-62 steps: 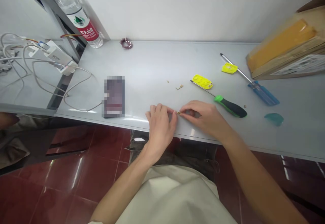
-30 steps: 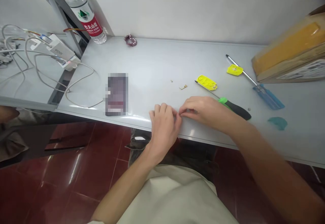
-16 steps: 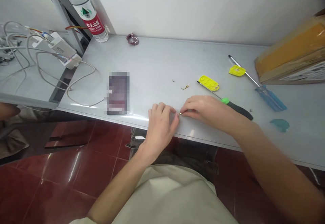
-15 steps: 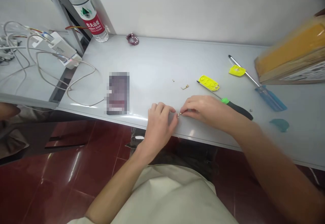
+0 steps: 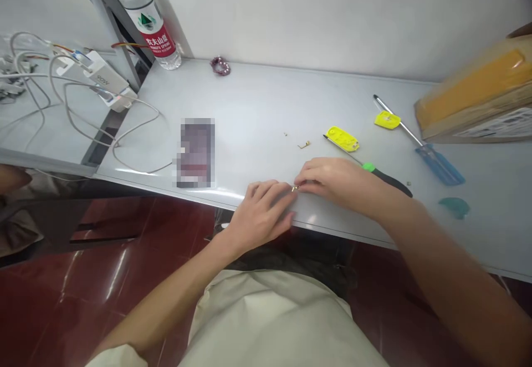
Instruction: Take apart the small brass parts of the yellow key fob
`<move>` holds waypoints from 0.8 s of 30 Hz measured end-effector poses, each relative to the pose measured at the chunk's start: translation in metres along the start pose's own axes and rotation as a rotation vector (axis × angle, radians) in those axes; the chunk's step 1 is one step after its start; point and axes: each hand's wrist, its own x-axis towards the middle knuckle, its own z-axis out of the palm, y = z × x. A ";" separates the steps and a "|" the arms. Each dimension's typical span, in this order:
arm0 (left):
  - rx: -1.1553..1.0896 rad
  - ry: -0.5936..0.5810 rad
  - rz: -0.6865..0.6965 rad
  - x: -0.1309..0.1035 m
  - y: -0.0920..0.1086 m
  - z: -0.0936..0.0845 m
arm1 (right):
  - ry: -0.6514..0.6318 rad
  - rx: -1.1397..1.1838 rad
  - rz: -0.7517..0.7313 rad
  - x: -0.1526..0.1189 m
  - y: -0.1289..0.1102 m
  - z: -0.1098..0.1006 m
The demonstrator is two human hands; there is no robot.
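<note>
Left of green screwdriver [image 5: 368, 167]: left hand [image 5: 258, 216] opened, thumb dropped away; right hand [image 5: 336, 181] pinches brass piece [image 5: 295, 188], seemingly alone.

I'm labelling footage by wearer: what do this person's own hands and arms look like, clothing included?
The left hand and right hand are bare: no gloves, and no rings or watch to be seen. A loose, pale cream sleeve ends near the left elbow, matching the top. The right sleeve is out of view.
</note>
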 end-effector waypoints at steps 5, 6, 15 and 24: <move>-0.040 0.042 -0.023 0.000 0.000 0.000 | -0.010 0.001 0.027 -0.001 -0.003 -0.007; -0.060 0.055 -0.048 0.001 0.001 0.000 | -0.001 0.006 0.037 -0.003 -0.003 -0.011; -0.206 0.031 -0.129 0.026 -0.001 -0.005 | 0.395 -0.010 0.439 -0.070 0.020 -0.034; -0.283 0.039 -0.086 0.036 -0.004 -0.003 | 0.593 -0.101 0.708 -0.105 0.049 0.007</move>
